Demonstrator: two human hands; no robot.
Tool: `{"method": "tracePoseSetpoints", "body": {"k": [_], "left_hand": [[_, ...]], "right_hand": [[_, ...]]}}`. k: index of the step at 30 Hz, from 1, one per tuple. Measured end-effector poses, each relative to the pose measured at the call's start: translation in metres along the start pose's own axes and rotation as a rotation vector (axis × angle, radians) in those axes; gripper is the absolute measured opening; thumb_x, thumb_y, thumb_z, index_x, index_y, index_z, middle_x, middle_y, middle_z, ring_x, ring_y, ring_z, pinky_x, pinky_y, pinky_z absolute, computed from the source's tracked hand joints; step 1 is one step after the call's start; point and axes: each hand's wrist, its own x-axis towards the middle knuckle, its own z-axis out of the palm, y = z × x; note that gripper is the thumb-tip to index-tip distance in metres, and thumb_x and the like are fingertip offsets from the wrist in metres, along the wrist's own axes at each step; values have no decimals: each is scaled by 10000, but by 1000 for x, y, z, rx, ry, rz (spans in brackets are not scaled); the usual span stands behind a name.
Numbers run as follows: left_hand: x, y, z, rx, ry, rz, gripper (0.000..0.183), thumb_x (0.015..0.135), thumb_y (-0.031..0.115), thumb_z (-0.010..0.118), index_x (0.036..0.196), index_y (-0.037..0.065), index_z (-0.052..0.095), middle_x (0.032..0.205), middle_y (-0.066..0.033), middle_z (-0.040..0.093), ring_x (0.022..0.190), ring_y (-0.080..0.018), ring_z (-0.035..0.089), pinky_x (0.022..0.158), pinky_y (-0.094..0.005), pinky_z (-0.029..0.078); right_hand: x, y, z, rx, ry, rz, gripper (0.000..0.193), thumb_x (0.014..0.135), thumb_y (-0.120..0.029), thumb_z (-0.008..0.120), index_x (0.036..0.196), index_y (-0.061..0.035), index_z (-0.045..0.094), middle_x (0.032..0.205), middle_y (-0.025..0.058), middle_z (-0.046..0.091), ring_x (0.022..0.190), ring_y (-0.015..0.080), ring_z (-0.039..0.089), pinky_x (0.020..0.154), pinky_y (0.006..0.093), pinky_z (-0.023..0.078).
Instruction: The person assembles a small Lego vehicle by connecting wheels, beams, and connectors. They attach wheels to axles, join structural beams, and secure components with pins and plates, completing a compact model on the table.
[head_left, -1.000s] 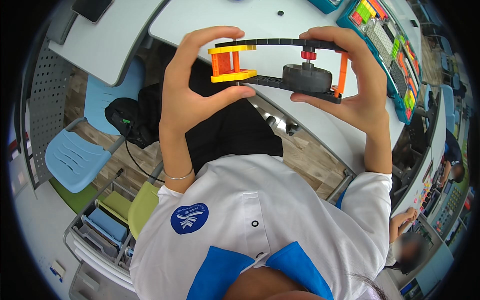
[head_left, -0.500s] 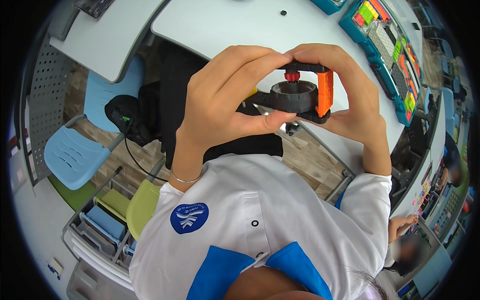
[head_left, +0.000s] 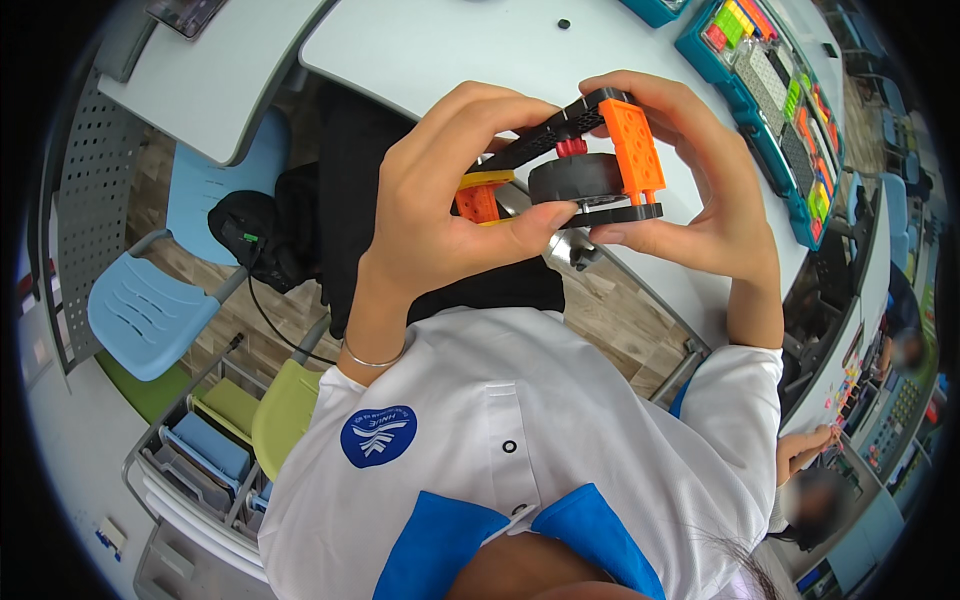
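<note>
White table (head_left: 440, 50), parts box (head_left: 692, 47) on its right side; wood-look floor (head_left: 625, 330), blue chair (head_left: 150, 315) at left. Left hand (head_left: 430, 190) and right hand (head_left: 735, 205) both grasping the wheel frame (head_left: 575, 178), thumbs low, held up over the table's near edge.

Holds a wheel (head_left: 572, 180), flanked above and below by beams (head_left: 540, 143), between left hand (head_left: 435, 180) and right hand (head_left: 735, 190) near the edge of a table (head_left: 450, 45), with a parts box (head_left: 698, 56) on its right side, a chair (head_left: 150, 318) to the left and a phone (head_left: 187, 14) on another table (head_left: 195, 95) beyond.
</note>
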Motion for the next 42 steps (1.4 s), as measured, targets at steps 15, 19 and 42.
{"method": "tracePoseSetpoints", "body": {"k": [15, 19, 42], "left_hand": [[-4, -2, 8, -409, 26, -228, 509, 704, 162, 847, 1132, -32, 650, 1054, -116, 651, 947, -197, 680, 771, -304, 612], [-7, -8, 12, -473, 24, -250, 505, 718, 174, 841, 1140, -26, 649, 1056, -107, 649, 978, -194, 669, 772, -300, 605], [-2, -8, 21, -449, 47, 70, 545, 780, 127, 816, 1283, 74, 613, 1239, -153, 589, 1067, -247, 661, 840, -351, 614]], "right_hand": [[-5, -10, 15, 152, 110, 175, 730, 831, -225, 776, 1427, 42, 449, 1365, 179, 560, 1250, 284, 572, 1030, 404, 463], [-5, -15, 16, 125, 131, 190, 706, 836, -182, 763, 1429, 45, 454, 1359, 185, 561, 1256, 293, 568, 1014, 422, 485], [1, -9, 18, -359, 173, -220, 561, 887, -317, 675, 1280, 77, 601, 1227, 254, 597, 1069, 344, 635, 904, 399, 525]]}}
